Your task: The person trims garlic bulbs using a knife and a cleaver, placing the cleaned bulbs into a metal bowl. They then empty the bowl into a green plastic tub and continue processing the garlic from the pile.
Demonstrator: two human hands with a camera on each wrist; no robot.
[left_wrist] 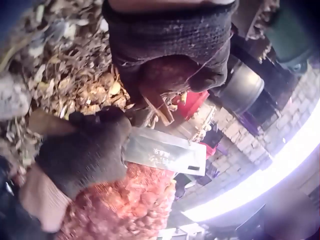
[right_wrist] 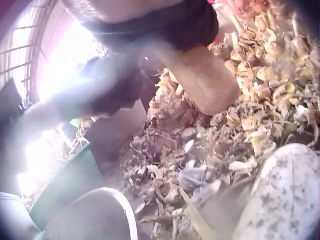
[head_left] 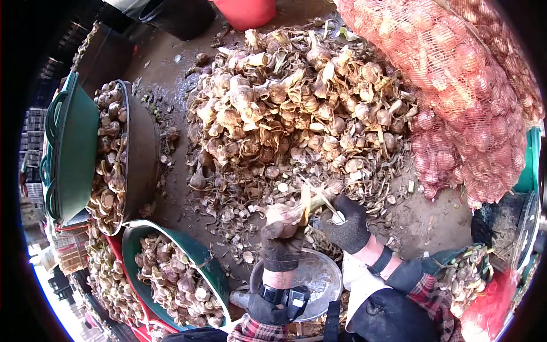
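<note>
Low in the middle of the head view, my gloved left hand [head_left: 279, 252] grips a garlic bulb [head_left: 283, 219], its dry stalk pointing up and right. My gloved right hand [head_left: 348, 225] is just right of the stalk. It grips a knife, whose broad flat blade [left_wrist: 165, 151] shows lettering in the left wrist view, close below the stalk. The thick wooden handle [right_wrist: 205, 82] sticks out of the right fist in the right wrist view. From the left wrist, the left hand's fingers curl round the bulb and partly hide it.
A large heap of garlic [head_left: 296, 102] lies ahead. Full red mesh sacks [head_left: 450, 85] stand at right. Under my hands is a grey basin [head_left: 325, 279]. Left are a green tub [head_left: 213, 279] of garlic, a dark tub [head_left: 142, 154] and stacked green tubs [head_left: 71, 154].
</note>
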